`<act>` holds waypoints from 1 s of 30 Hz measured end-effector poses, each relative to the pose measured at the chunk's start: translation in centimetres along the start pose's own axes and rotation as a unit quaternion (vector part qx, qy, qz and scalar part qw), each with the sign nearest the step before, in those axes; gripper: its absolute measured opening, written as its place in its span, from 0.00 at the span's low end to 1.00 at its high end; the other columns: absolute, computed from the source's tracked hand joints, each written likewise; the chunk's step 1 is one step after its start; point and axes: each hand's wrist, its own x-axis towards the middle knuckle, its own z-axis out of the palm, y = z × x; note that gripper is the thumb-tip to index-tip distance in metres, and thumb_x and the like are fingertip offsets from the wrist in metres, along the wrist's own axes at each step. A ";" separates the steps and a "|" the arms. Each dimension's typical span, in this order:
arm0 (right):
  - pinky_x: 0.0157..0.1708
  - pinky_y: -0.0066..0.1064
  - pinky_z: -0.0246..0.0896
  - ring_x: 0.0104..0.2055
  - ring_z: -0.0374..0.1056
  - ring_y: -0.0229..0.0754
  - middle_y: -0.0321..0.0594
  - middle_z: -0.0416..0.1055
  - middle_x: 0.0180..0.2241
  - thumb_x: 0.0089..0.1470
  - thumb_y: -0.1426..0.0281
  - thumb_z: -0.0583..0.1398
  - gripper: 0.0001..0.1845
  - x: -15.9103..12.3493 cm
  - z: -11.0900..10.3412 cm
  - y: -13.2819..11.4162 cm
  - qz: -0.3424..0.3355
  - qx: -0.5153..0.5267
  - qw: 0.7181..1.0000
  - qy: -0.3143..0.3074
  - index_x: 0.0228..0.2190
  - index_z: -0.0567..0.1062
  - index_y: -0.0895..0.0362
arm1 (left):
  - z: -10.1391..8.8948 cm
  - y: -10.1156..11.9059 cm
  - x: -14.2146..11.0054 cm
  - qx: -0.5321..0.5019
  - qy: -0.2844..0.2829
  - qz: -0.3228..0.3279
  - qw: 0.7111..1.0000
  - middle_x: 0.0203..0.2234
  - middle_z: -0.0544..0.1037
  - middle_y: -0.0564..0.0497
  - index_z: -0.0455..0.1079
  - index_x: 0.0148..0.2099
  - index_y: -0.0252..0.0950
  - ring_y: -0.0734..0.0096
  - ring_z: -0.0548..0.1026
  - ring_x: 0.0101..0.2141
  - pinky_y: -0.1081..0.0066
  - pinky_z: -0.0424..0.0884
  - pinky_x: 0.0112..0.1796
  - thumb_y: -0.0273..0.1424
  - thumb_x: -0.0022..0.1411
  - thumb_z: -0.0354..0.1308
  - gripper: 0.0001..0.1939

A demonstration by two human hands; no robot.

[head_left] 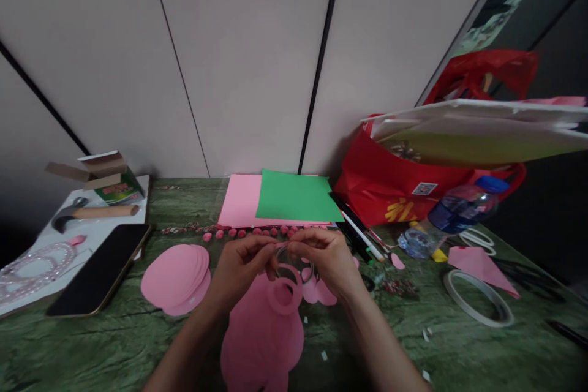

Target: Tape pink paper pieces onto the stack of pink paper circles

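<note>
Above the pink cut-outs, my left hand and my right hand are close together, thumbs and fingers pinched. Between their fingertips shows a small pink paper piece. A thin grey curved edge shows beside it; its kind is unclear. Just below the fingers lies a pink paper ring, on a pile of rounded pink paper shapes. Smaller pink petal-shaped pieces lie under my right hand. Left of my left wrist is a stack of pink paper ovals.
Pink sheet, green sheet and a row of small pink balls lie behind. On the left are a phone, hammer and open box. Rightward are pens, a red bag, bottle and tape roll.
</note>
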 end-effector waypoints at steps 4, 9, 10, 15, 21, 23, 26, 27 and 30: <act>0.29 0.29 0.66 0.27 0.71 0.38 0.40 0.77 0.29 0.41 0.68 0.65 0.07 0.0 0.0 0.0 0.001 0.009 1.000 -0.010 0.28 0.79 0.55 | -0.1 0.2 0.2 -0.004 0.010 0.000 1.000 0.15 0.72 0.56 0.72 0.31 0.32 0.79 0.69 0.16 0.77 0.66 0.21 0.30 0.56 0.55 0.07; 0.29 0.28 0.66 0.27 0.71 0.37 0.39 0.77 0.27 0.41 0.69 0.64 0.08 0.0 0.1 0.1 -0.001 0.006 1.000 -0.018 0.28 0.79 0.56 | -0.2 0.0 0.3 -0.006 0.009 -0.005 1.000 0.15 0.72 0.55 0.72 0.31 0.32 0.79 0.68 0.16 0.78 0.65 0.20 0.30 0.55 0.55 0.07; 0.28 0.28 0.66 0.27 0.71 0.37 0.39 0.77 0.26 0.40 0.70 0.65 0.08 0.0 0.1 0.1 0.002 0.009 1.000 -0.014 0.28 0.79 0.57 | -0.2 0.0 0.3 -0.004 0.007 -0.007 1.000 0.15 0.72 0.55 0.72 0.31 0.31 0.79 0.69 0.16 0.78 0.65 0.20 0.30 0.55 0.55 0.07; 0.26 0.27 0.65 0.24 0.69 0.36 0.36 0.75 0.22 0.36 0.70 0.67 0.08 -0.1 0.2 0.1 0.016 0.028 0.999 0.008 0.25 0.77 0.58 | -0.2 0.0 0.2 0.010 -0.007 -0.014 1.000 0.17 0.73 0.54 0.71 0.32 0.31 0.79 0.69 0.17 0.77 0.66 0.22 0.31 0.56 0.55 0.08; 0.22 0.25 0.62 0.20 0.67 0.34 0.34 0.73 0.19 0.34 0.71 0.68 0.07 -0.1 0.2 0.0 0.000 0.025 1.000 0.015 0.21 0.76 0.58 | -0.1 0.4 0.1 0.027 -0.037 -0.021 0.999 0.19 0.75 0.53 0.72 0.31 0.31 0.79 0.69 0.17 0.76 0.65 0.22 0.32 0.56 0.55 0.09; 0.22 0.25 0.62 0.20 0.67 0.34 0.34 0.73 0.18 0.34 0.71 0.68 0.07 0.0 0.2 0.0 -0.001 0.022 0.999 0.028 0.20 0.77 0.58 | -0.1 0.5 0.1 0.023 -0.043 -0.018 0.999 0.20 0.75 0.53 0.72 0.31 0.31 0.79 0.69 0.17 0.76 0.65 0.22 0.33 0.56 0.54 0.10; 0.23 0.26 0.63 0.21 0.68 0.35 0.35 0.74 0.19 0.34 0.70 0.68 0.07 0.0 0.2 0.0 0.001 0.022 0.999 0.037 0.22 0.78 0.57 | -0.1 0.5 0.0 0.012 -0.054 -0.018 0.998 0.18 0.75 0.53 0.72 0.33 0.32 0.78 0.69 0.17 0.76 0.65 0.23 0.33 0.56 0.55 0.10; 0.24 0.27 0.64 0.22 0.69 0.36 0.36 0.75 0.20 0.34 0.70 0.68 0.07 0.0 0.2 0.0 0.000 0.020 0.999 0.032 0.23 0.78 0.57 | -0.1 0.4 0.0 0.011 -0.057 -0.020 0.998 0.18 0.75 0.54 0.72 0.34 0.32 0.78 0.69 0.17 0.77 0.65 0.22 0.33 0.56 0.55 0.09; 0.28 0.28 0.66 0.27 0.71 0.38 0.39 0.77 0.26 0.39 0.70 0.66 0.07 0.1 0.2 -0.1 -0.012 0.013 1.000 0.006 0.27 0.79 0.57 | -0.2 0.3 0.0 0.030 -0.056 -0.018 0.998 0.16 0.73 0.56 0.72 0.34 0.33 0.79 0.68 0.16 0.77 0.65 0.22 0.33 0.56 0.55 0.09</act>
